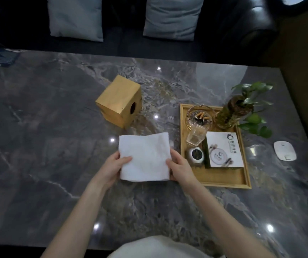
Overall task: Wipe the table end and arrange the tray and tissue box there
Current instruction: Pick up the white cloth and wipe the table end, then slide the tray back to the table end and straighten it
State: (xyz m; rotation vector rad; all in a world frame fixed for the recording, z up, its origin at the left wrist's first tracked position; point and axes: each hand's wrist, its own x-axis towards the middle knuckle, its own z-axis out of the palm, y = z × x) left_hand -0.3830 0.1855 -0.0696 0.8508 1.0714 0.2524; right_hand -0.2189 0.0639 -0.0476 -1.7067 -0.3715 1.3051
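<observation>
1. A dark, marbled grey tabletop fills the view in a dim room, with a dark sofa and two pale cushions behind it; small ceiling lights reflect off the polished stone.
2. The job looks to be at its start. A folded white cloth is held flat just over the surface, which suggests the wiping is about to begin or is only just under way; no wet streak or cleaned patch can be made out.
3. The left hand grips the cloth's left edge, thumb on top and fingers curled beneath. The right hand pinches the right edge the same way. Both are closed on the cloth, neither spread open.
4. The wooden tissue box lies tipped on its side, round opening facing sideways, beyond the cloth and apart from both hands. It still has to be stood up and placed.
5. The wooden tray sits just beside the right hand, close to the knuckles. It carries an ashtray with cigarette butts, a glass, a small round silver object, a white printed box and a leafy plant in a glass vase.
6. By my reading, wiping the right end of the tabletop and setting the tray and tissue box there both remain.
</observation>
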